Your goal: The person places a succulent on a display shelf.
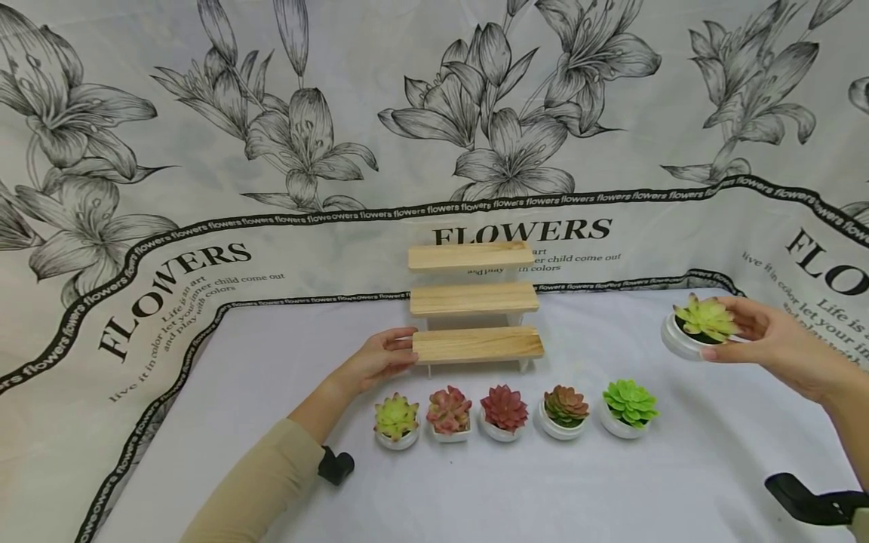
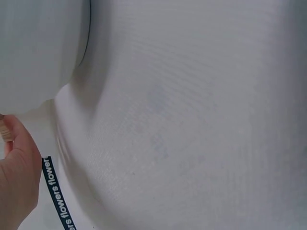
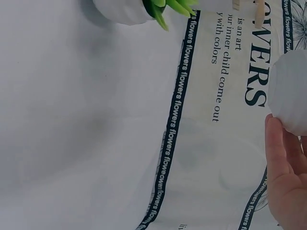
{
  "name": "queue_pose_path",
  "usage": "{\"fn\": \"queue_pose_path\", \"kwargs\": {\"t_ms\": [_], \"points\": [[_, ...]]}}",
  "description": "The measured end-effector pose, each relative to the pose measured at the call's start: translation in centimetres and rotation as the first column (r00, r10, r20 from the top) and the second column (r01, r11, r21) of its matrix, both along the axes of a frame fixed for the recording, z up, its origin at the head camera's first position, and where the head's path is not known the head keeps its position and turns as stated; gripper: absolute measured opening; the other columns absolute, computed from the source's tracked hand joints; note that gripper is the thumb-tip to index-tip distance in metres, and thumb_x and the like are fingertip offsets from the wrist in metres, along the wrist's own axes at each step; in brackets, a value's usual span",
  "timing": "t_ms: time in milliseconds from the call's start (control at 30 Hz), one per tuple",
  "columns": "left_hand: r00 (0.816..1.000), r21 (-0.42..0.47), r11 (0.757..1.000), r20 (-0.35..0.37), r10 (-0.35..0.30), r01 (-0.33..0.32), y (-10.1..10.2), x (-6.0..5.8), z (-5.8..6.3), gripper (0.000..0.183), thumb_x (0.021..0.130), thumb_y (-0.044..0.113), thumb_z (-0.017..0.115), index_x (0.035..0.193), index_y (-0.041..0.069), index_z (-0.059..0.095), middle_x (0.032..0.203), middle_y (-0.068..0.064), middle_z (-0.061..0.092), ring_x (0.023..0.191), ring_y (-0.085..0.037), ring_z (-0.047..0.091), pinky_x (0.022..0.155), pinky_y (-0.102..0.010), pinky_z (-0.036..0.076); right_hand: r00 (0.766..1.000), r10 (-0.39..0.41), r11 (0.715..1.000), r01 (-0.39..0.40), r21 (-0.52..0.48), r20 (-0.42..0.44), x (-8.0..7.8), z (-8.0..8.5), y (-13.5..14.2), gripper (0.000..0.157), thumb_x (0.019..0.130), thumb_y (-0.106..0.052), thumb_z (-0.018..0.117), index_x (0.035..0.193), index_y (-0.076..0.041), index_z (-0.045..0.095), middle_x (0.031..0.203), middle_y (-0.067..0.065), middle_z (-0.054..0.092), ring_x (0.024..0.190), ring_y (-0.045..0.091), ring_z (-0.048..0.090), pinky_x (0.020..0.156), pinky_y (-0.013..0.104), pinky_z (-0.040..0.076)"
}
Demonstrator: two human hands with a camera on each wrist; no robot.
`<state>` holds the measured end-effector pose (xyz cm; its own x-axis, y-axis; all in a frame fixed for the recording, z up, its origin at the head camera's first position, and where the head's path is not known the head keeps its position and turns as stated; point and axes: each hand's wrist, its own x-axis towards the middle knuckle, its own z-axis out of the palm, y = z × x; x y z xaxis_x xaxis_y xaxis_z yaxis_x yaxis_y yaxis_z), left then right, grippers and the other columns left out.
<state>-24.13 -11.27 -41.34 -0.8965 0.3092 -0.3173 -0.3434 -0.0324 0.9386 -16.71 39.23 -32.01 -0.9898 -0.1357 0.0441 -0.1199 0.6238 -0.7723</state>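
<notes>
My right hand [image 1: 781,347] holds a yellow-green succulent in a round white pot [image 1: 699,324] above the table at the right, thumb and fingers around the pot. In the right wrist view the white pot [image 3: 290,91] shows in the fingers at the right edge. My left hand [image 1: 373,358] grips the left end of the lowest board of a three-tier wooden display stand [image 1: 478,345]. The left wrist view shows that hand [image 2: 19,172] at the left edge, fingers at a bit of wood.
In front of the stand runs a row of potted succulents: yellow-green [image 1: 396,417], pink [image 1: 449,411], dark red [image 1: 504,411], brownish green [image 1: 565,411] and bright green [image 1: 629,406]. A flower-printed cloth [image 1: 326,260] hangs behind the white table [image 1: 475,498].
</notes>
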Motion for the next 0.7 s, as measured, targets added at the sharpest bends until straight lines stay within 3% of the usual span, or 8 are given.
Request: {"fn": "queue_pose_path", "kwargs": {"t_ms": [67, 267, 400, 500, 700], "points": [[1.0, -0.005, 1.0, -0.003, -0.002, 0.002, 0.0, 0.0, 0.0, 0.055, 0.086, -0.007, 0.059, 0.138, 0.001, 0.041, 0.134, -0.022, 0.044, 0.098, -0.017, 0.056, 0.08, -0.025, 0.05, 1.0, -0.003, 1.0, 0.003, 0.001, 0.0, -0.3, 0.3, -0.2, 0.062, 0.083, -0.002, 0.067, 0.133, -0.001, 0.03, 0.105, -0.029, 0.042, 0.09, -0.014, 0.046, 0.07, 0.006, 0.042], [1.0, -0.002, 1.0, 0.0, 0.004, -0.004, 0.0, 0.0, 0.0, 0.055, 0.086, -0.007, 0.059, 0.138, 0.001, 0.041, 0.135, -0.022, 0.043, 0.099, -0.018, 0.056, 0.081, -0.025, 0.051, 1.0, 0.022, 0.999, -0.023, -0.034, -0.018, -1.0, 1.4, -0.7, 0.055, 0.083, 0.001, 0.066, 0.117, -0.03, 0.037, 0.104, -0.028, 0.049, 0.089, -0.009, 0.051, 0.069, 0.009, 0.044], [1.0, 0.001, 1.0, 0.001, 0.005, -0.005, 0.0, -0.1, 0.0, 0.056, 0.086, -0.007, 0.059, 0.138, 0.001, 0.041, 0.135, -0.022, 0.043, 0.099, -0.018, 0.056, 0.081, -0.025, 0.051, 0.999, 0.037, 0.998, -0.039, -0.049, -0.029, -1.5, 2.0, -1.1, 0.054, 0.083, 0.003, 0.065, 0.115, -0.03, 0.038, 0.103, -0.026, 0.051, 0.09, -0.007, 0.053, 0.07, 0.009, 0.045], [1.0, 0.0, 1.0, -0.005, -0.002, 0.002, 0.0, -0.1, -0.1, 0.056, 0.086, -0.007, 0.059, 0.138, 0.001, 0.041, 0.136, -0.022, 0.043, 0.099, -0.018, 0.056, 0.081, -0.026, 0.05, 0.999, 0.042, 0.998, -0.043, -0.054, -0.02, -1.8, 2.4, -1.3, 0.052, 0.083, 0.003, 0.065, 0.119, -0.023, 0.038, 0.103, -0.026, 0.052, 0.09, -0.008, 0.053, 0.071, 0.009, 0.045], [1.0, 0.001, 1.0, -0.019, -0.007, 0.007, -0.1, 0.0, -0.1, 0.055, 0.087, -0.006, 0.059, 0.138, 0.001, 0.04, 0.136, -0.023, 0.043, 0.097, -0.016, 0.057, 0.083, -0.027, 0.05, 0.999, 0.031, 0.999, -0.03, -0.025, 0.027, -2.6, 3.1, -1.6, 0.066, 0.085, -0.002, 0.066, 0.135, 0.009, 0.024, 0.101, -0.029, 0.049, 0.089, -0.01, 0.051, 0.071, 0.008, 0.043]]}}
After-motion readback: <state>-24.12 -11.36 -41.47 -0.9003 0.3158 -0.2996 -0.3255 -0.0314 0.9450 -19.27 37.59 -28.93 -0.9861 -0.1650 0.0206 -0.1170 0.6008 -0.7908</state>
